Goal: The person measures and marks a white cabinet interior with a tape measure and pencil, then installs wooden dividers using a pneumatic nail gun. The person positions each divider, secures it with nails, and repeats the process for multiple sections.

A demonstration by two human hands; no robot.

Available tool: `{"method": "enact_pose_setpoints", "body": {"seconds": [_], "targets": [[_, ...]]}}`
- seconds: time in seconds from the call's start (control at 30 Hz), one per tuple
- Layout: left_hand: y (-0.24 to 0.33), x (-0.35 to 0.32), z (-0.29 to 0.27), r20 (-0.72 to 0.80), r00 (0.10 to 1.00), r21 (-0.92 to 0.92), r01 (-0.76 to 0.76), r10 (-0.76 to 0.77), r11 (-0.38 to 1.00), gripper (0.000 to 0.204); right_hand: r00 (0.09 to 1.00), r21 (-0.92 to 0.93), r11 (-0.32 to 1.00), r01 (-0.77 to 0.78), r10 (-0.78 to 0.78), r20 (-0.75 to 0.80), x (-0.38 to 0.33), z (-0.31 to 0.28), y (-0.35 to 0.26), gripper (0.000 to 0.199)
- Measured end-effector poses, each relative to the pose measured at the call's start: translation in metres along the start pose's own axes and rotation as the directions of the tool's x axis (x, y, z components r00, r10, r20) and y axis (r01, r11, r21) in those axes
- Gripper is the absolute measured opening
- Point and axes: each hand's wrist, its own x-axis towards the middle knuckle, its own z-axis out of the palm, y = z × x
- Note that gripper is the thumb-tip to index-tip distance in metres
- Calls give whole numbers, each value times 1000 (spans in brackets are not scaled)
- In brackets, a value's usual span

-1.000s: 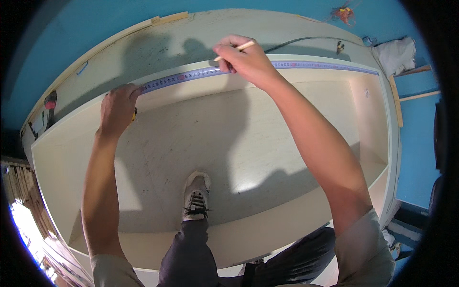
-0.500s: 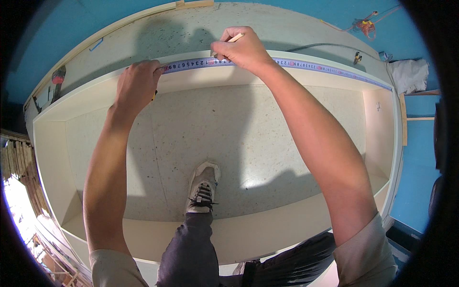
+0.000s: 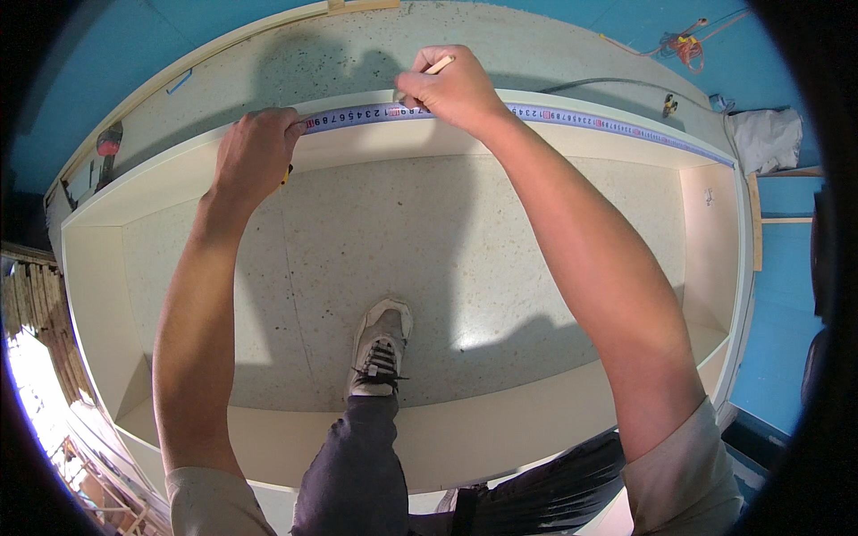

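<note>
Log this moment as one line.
left hand: pins tape measure on cabinet edge | right hand: holds pencil at tape

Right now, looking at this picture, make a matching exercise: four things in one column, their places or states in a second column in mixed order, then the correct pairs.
Things
1. left hand
2. right hand
3. measuring tape
4. shoe

Places or states
A. stretched along the top edge of the cream panel
B. planted on the speckled floor inside the frame
C. holds a pencil at the tape
D. presses the tape's end down on the edge

Pairs: 1-D, 2-C, 3-A, 4-B
</note>
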Motion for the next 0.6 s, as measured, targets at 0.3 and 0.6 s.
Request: {"method": "enact_pose_setpoints", "body": {"seconds": [0.3,0.6], "targets": [[-6,-1,2,-37,998,10,-44,44,999,23,999,-1,1000,8,-8,40,1,-1,-4,18],[-4,-13,-1,102,990,-145,-82,98,986,23,999,159,987,-37,40,-14,-34,-19,-5,20]]}}
